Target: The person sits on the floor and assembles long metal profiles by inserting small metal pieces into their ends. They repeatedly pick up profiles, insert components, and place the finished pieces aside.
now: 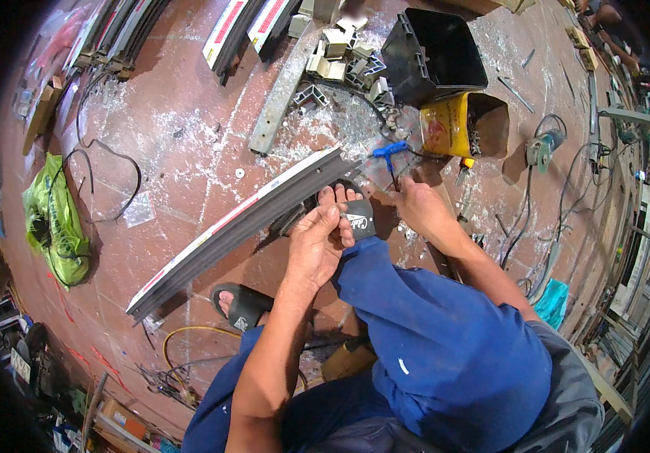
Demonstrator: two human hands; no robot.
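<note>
My left hand (316, 243) is above my sandalled right foot, thumb and fingers pinched together on something too small to make out. My right hand (421, 205) is to its right, fingers curled at the dark shaft of a tool with a blue T-shaped handle (390, 150); the handle points away from me. A long dark metal profile (242, 215) with a white and red strip along its top slants from lower left up to my right foot. Its far end is close to the sandal (360, 219). My left foot's sandal (242, 306) is beside the profile's near side.
Beyond my hands are a black bin (434, 57), a cut yellow container (445, 124) and a heap of metal offcuts (340, 57). An angle grinder (542, 153) with its cable lies at the right. A green plastic bag (57, 219) is at the left. White shavings dust the tiles.
</note>
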